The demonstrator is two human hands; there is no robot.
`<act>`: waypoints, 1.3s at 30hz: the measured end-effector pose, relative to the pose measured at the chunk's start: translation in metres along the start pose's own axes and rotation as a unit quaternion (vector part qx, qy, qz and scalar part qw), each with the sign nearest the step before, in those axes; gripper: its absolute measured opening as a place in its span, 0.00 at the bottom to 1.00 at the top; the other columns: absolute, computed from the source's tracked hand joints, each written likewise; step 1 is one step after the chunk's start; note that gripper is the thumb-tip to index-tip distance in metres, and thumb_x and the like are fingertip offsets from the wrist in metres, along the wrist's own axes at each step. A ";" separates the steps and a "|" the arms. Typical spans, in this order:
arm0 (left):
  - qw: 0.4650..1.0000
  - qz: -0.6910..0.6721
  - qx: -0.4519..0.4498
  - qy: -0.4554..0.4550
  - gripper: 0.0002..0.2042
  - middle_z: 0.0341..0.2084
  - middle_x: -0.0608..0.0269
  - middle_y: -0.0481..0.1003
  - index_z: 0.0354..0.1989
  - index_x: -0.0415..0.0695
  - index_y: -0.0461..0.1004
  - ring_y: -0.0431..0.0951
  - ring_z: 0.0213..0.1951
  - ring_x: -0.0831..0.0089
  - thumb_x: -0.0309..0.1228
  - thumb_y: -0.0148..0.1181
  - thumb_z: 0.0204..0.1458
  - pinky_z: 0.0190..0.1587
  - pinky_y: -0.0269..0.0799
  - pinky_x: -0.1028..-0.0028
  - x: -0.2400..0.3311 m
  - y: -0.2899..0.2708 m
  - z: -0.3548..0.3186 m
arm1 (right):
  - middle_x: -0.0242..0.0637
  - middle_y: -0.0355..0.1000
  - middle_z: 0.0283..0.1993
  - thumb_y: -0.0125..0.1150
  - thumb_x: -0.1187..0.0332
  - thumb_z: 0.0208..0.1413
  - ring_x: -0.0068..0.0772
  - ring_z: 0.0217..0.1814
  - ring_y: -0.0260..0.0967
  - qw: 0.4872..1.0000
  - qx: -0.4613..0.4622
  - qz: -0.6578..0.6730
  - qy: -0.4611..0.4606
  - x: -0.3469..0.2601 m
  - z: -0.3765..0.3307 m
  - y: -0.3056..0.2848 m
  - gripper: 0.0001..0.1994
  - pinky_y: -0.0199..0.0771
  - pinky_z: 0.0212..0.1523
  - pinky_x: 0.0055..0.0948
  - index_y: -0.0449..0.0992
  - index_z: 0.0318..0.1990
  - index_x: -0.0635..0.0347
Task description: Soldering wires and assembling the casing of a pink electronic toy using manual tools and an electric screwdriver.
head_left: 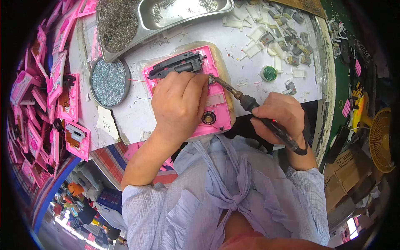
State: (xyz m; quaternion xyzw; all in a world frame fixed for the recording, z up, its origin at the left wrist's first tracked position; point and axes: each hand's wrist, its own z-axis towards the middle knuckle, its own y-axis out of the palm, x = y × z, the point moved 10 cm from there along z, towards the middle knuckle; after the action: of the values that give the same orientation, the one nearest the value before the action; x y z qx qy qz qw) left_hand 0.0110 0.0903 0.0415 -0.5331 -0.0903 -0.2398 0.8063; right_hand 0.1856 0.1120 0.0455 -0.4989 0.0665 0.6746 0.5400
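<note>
A pink plastic toy casing [223, 109] lies open on a padded block [225, 62] in front of me. A black part [177, 64] and a round speaker [208, 118] sit inside it. My left hand [180, 102] rests over the casing with its fingers bent and pinched together; what they hold is hidden. My right hand [280, 116] grips a soldering iron [248, 103] by its black handle. The iron's tip reaches the casing just beside my left fingertips. Thin red and blue wires stick out left of the casing.
A round dish of small screws [109, 82] stands left, below a metal tray [183, 16] of springs. Several grey-and-white motor parts [266, 38] lie at the far right, near a small green-filled pot [269, 73]. Pink casings [35, 125] pile up at the left edge.
</note>
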 end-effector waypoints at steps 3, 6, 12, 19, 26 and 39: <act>1.000 0.002 0.000 0.003 0.10 0.28 0.60 0.77 0.34 0.40 0.79 0.76 0.28 0.62 0.18 0.71 0.43 0.30 0.71 0.67 0.000 0.000 0.001 | 0.29 0.66 0.20 0.75 0.79 0.38 0.31 0.18 0.64 0.999 -0.024 -0.028 -0.016 -0.006 0.000 0.006 0.20 0.62 0.19 0.29 0.79 0.42 0.57; 1.000 0.005 0.001 0.007 0.10 0.28 0.60 0.77 0.34 0.40 0.79 0.75 0.28 0.62 0.18 0.71 0.43 0.30 0.71 0.67 0.001 0.000 0.001 | 0.29 0.65 0.20 0.75 0.79 0.37 0.31 0.18 0.64 0.996 -0.049 -0.064 -0.028 -0.011 -0.001 0.010 0.19 0.61 0.18 0.30 0.79 0.41 0.57; 1.000 0.011 -0.004 0.010 0.10 0.28 0.60 0.77 0.35 0.41 0.79 0.76 0.28 0.63 0.19 0.71 0.43 0.31 0.71 0.67 0.002 0.000 0.001 | 0.29 0.65 0.20 0.75 0.80 0.37 0.31 0.19 0.63 0.998 0.004 -0.061 -0.021 -0.013 -0.002 -0.009 0.20 0.60 0.18 0.29 0.79 0.41 0.57; 1.000 0.021 -0.006 0.013 0.11 0.28 0.61 0.78 0.35 0.42 0.80 0.76 0.28 0.63 0.19 0.71 0.43 0.31 0.71 0.67 0.004 0.000 0.002 | 0.32 0.68 0.21 0.75 0.80 0.39 0.32 0.19 0.64 0.998 0.032 -0.046 -0.019 -0.012 -0.005 -0.017 0.18 0.60 0.18 0.29 0.79 0.41 0.58; 0.999 0.030 -0.003 0.019 0.12 0.28 0.62 0.79 0.38 0.42 0.81 0.77 0.28 0.64 0.20 0.72 0.43 0.32 0.72 0.69 0.006 -0.005 0.002 | 0.32 0.69 0.21 0.74 0.80 0.40 0.32 0.18 0.64 0.999 0.035 -0.032 -0.024 -0.012 -0.002 -0.017 0.18 0.61 0.18 0.29 0.79 0.41 0.59; 0.959 0.220 -0.168 -0.067 0.17 0.32 0.61 0.76 0.49 0.45 0.80 0.75 0.37 0.63 0.34 0.71 0.50 0.44 0.66 0.59 -0.048 -0.048 -0.031 | 0.35 0.70 0.21 0.72 0.82 0.40 0.34 0.19 0.67 0.998 0.037 -0.037 -0.041 -0.015 0.012 -0.020 0.18 0.63 0.20 0.28 0.78 0.42 0.64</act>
State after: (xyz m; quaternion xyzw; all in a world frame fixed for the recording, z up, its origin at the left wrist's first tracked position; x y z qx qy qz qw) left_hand -0.0579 0.0610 0.0487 -0.6822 0.0165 -0.0319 0.7302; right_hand 0.1933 0.1180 0.0721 -0.4526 0.0501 0.6710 0.5851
